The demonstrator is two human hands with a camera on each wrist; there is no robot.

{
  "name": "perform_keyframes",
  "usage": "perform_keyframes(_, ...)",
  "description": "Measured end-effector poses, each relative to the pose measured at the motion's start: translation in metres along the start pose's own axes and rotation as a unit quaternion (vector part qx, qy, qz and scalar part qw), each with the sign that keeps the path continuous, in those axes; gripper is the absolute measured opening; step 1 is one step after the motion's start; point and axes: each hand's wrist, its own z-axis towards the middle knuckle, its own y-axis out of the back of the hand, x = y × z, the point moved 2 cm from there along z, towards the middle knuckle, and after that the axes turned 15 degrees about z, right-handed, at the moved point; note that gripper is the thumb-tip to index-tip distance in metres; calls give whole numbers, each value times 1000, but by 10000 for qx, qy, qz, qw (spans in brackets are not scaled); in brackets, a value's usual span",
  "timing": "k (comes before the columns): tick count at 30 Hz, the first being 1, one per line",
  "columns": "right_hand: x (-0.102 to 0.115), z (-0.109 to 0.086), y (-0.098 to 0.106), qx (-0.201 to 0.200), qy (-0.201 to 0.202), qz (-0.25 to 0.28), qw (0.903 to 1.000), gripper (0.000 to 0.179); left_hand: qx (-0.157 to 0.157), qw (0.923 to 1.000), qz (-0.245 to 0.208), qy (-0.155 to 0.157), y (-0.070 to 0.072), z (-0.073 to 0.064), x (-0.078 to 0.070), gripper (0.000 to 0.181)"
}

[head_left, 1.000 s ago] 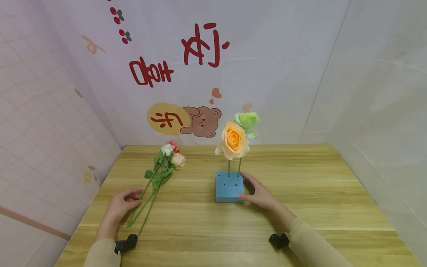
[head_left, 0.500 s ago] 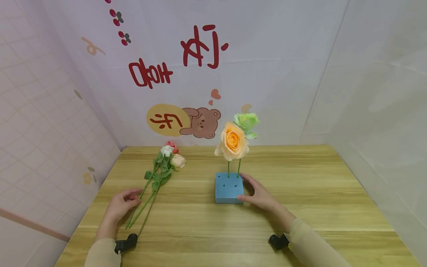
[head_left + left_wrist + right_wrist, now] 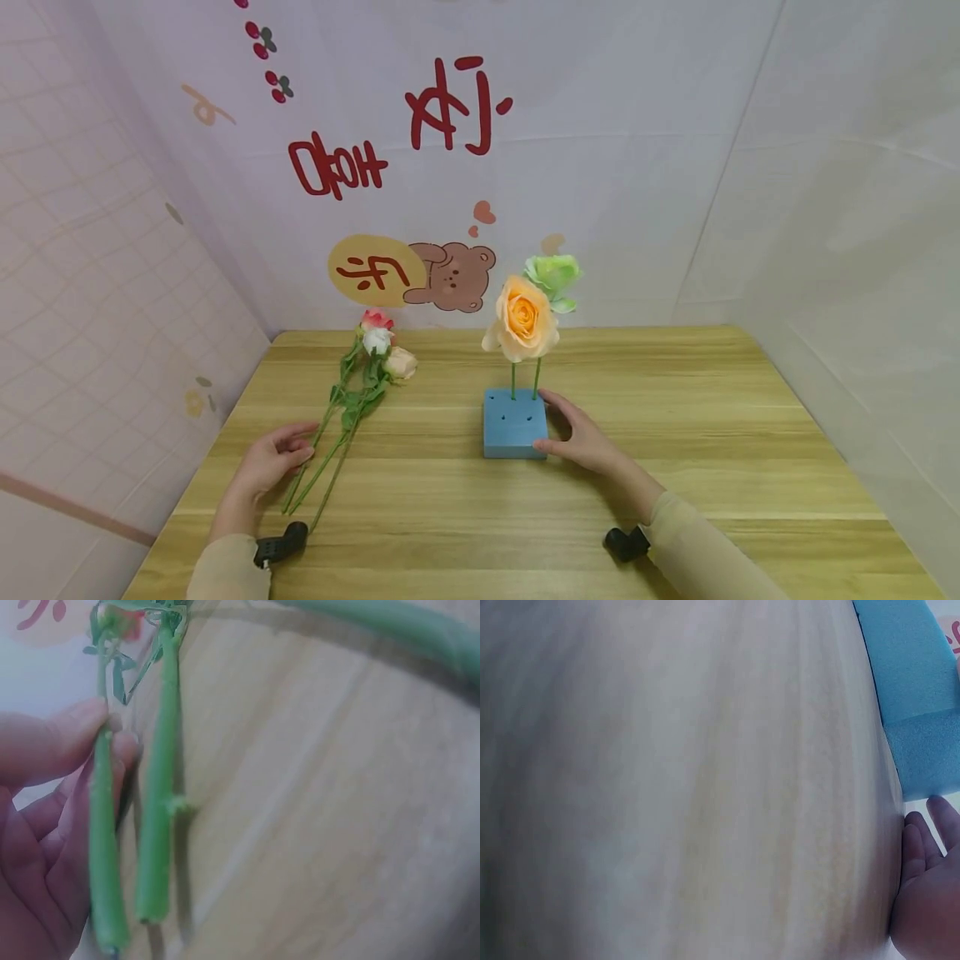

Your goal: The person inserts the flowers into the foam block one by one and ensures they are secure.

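In the head view, my left hand (image 3: 272, 457) is at the lower left, beside a bunch of artificial roses lying on the table. Its thumb and fingers pinch the green stem (image 3: 103, 825) of the pink rose (image 3: 376, 318), as the left wrist view shows. A white rose (image 3: 377, 340) and a cream rose (image 3: 401, 363) lie beside it. My right hand (image 3: 583, 437) holds the right side of a blue foam block (image 3: 514, 433), thumb at the front corner and fingers toward the back. An orange rose (image 3: 522, 315) and a green flower (image 3: 553, 273) stand upright in the block.
Several small holes show in the top of the block. The wooden table (image 3: 450, 533) runs back to a white printed cloth backdrop (image 3: 622, 167), with cloth on both sides too. Black wrist cameras (image 3: 627, 544) are strapped to both wrists.
The pink rose's head has shifted left and slightly up, out from behind the white rose, with my left hand on its stem. The right hand and the block stay in place.
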Motion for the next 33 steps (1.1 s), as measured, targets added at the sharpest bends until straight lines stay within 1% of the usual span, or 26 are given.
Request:
perform_keyframes(3, -1, 0, 0, -16, -17, -29, 10000, 86, -7, 10000, -74, -64, 0, 0, 0, 46)
perform_keyframes(7, -1, 0, 0, -16, 15, -24, 10000, 85, -231, 9995, -207, 0, 0, -1, -2, 48)
perform_keyframes(9, 0, 0, 0, -9, 33, 14, 10000, 85, -454, 9984, -318, 77, -1, 0, -3, 50)
perform_keyframes(11, 1, 0, 0, -8, 27, 59, 10000, 85, -700, 9966, -434, 87, 0, 0, -6, 50)
perform_keyframes(14, 3, -1, 0, -20, -8, 64, 10000, 85, -1112, 9918, -635, 28, 1, 1, -11, 48)
perform_keyframes(15, 3, -1, 0, -21, -8, 64, 10000, 85, -1254, 9893, -749, 18, 2, 1, -13, 45)
perform_keyframes(19, 1, -1, 0, -32, -19, 44, 10000, 84, -1696, 9777, -1218, -223, 6, 0, -21, 44)
perform_keyframes(23, -2, 0, 1, -42, -10, 2, 10000, 84, -1957, 9700, -1320, -579, 10, -2, -33, 47)
perform_keyframes(27, -1, 0, 1, -54, -29, -43, 10000, 85, -2010, 9665, -1335, -870, 13, -3, -49, 50)
perform_keyframes(30, 0, 0, 1, -45, -23, -35, 10000, 85, -1969, 9644, -1404, -1069, 14, -5, -61, 52)
perform_keyframes(31, 1, 0, 1, -38, -16, -30, 10000, 85, -1968, 9630, -1440, -1143, 14, -5, -64, 52)
perform_keyframes(33, 1, 0, 1, -29, 9, -29, 10000, 86, -1957, 9578, -1669, -1285, 13, -4, -70, 53)
